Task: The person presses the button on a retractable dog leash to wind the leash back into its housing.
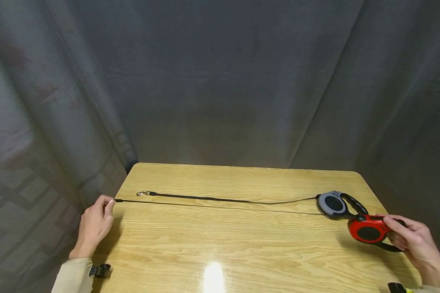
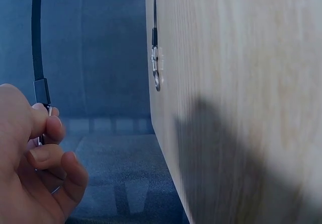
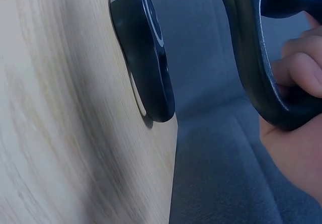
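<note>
My left hand (image 1: 94, 224) is raised at the table's left edge. Its thumb and finger pinch the metal clip (image 2: 42, 140) of a red retractable leash, mostly hidden by the fingertips. From there the thin black cord (image 1: 220, 207) runs taut across to the red leash's case (image 1: 368, 232) at the right. My right hand (image 1: 414, 240) grips that leash by its black loop handle (image 3: 246, 58), fingers through the loop, held above the table. Just behind it lies a grey retractable leash (image 1: 331, 204), its black strap (image 1: 212, 198) stretched leftward to a silver snap clip (image 1: 143, 193).
The wooden table (image 1: 205, 236) has rounded back corners. Grey curtains (image 1: 212, 81) hang behind it and along both sides. A bright light reflection shows near the table's front. Dark wrist-camera mounts (image 1: 100, 270) sit at the sleeves.
</note>
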`<state>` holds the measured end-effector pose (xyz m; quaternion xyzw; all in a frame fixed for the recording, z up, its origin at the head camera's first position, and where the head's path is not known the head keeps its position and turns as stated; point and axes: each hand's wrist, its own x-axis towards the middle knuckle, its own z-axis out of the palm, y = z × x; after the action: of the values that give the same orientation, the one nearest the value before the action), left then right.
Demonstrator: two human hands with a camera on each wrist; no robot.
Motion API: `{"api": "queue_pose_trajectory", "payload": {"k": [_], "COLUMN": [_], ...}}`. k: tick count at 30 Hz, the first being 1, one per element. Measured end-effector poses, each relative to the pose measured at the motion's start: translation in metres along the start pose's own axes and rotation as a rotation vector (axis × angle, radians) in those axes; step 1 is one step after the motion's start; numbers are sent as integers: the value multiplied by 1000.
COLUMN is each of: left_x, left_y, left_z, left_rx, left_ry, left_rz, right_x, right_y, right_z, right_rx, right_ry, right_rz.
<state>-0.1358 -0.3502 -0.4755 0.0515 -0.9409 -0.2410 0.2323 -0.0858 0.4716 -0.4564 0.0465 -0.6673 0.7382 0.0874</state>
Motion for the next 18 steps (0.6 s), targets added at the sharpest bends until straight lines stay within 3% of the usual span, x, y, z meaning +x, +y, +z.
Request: {"api": "queue_pose_trajectory", "payload": {"k": [18], "left_x": [-1], "left_y": [3], "left_z": [0], "left_rx": [3], "left_ry": [2], "left_rz": [22], "right_x": [4], "right_y": [2], "right_z": [11], "right_rx": [-24], "right_ry": [-38], "right_rz": [-79]}}
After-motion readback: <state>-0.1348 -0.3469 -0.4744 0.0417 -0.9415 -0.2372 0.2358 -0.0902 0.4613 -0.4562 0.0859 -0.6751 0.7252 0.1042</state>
